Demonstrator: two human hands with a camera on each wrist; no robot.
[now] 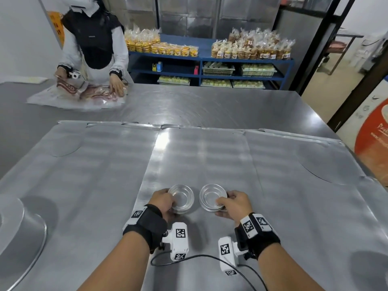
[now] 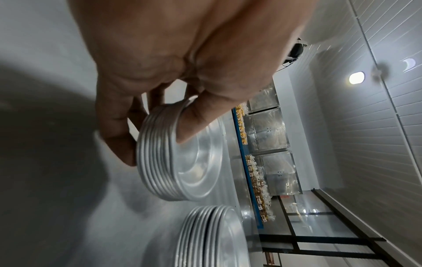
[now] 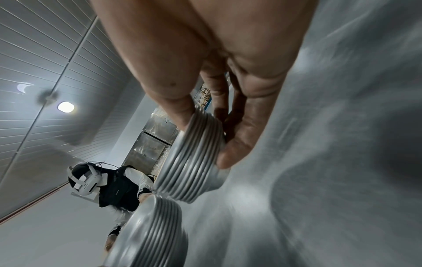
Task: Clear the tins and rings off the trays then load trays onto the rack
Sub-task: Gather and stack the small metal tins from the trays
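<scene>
Evenly bright indoor light from above; round ceiling lamp (image 3: 65, 107) glowing with a soft halo. Banded glare across the metal trays (image 1: 201, 156), dark soft shadows at the lower corners. Strong wide-angle bending at the head view's edges. Wrist views tilted, motion-smeared on the table surface, skin close to the lens out of focus.

left tin stack (image 1: 182, 199) on middle tray (image 1: 201, 156) | right tin stack (image 1: 213, 197) just beside, right | trays side by side

silver tins (image 1: 182, 198), blue shelf (image 1: 210, 59), seemingly yellow packets (image 1: 161, 47)
</scene>
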